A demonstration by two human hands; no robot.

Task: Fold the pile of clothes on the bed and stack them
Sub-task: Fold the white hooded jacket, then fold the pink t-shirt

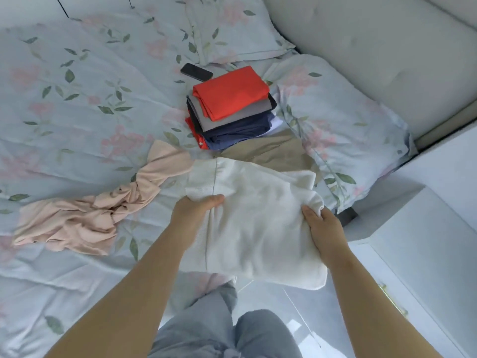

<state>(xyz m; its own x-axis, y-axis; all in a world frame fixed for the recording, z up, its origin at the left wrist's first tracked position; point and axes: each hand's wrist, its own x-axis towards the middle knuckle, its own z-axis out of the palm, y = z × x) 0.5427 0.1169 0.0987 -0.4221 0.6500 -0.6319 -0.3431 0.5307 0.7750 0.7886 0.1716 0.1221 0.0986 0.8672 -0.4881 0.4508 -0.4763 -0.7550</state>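
A folded white garment [258,223] is held above the bed's near edge. My left hand [196,210] grips its left side, thumb on top. My right hand [322,228] grips its right side, thumb over a bunched corner. Beyond it stands a stack of folded clothes [232,120], with a red piece [232,93] on top and grey, dark blue and red ones beneath. A beige garment [271,151] lies between the stack and the white one. A crumpled pink garment [85,218] lies unfolded on the left.
The floral bedsheet [77,99] covers the bed. A black phone [196,72] lies behind the stack. Two floral pillows [335,125] sit at the right and back. A white cabinet [426,241] stands at the right, by the bed.
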